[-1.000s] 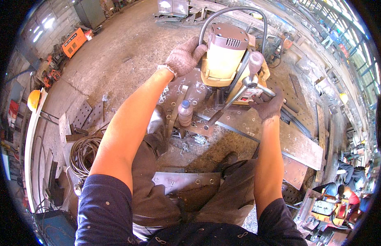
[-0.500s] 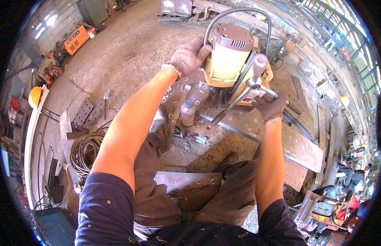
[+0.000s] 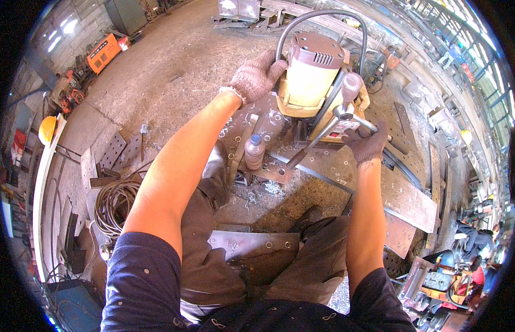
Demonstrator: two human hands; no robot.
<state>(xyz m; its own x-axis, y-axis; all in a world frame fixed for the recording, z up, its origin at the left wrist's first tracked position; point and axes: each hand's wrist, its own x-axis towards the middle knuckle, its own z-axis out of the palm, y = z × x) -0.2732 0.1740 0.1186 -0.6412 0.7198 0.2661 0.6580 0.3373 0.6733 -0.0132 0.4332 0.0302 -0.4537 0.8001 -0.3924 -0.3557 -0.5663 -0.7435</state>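
Observation:
A magnetic drill press (image 3: 310, 83) with a cream and brown motor housing stands upright on a steel plate (image 3: 324, 169) marked with chalk circles. My gloved left hand (image 3: 254, 81) is closed at the left side of its motor, by the lower end of the flexible conduit (image 3: 291, 26). In my right hand (image 3: 368, 144), also gloved, is one spoke of the drill's three-armed feed handle (image 3: 344, 113); the fingers curl round it beside the control panel. The drill bit and the spot under it are hidden behind the motor. A clear bottle with a blue cap (image 3: 254, 152) stands nearer me on the left.
Metal shavings (image 3: 273, 188) lie near the bottle. Coiled hose (image 3: 114, 207) and drilled plates (image 3: 120, 149) are on the left. More steel plates (image 3: 410, 202) overlap on the right. A yellow hard hat (image 3: 47, 130) and an orange machine (image 3: 103, 53) are farther left. Someone sits at far right.

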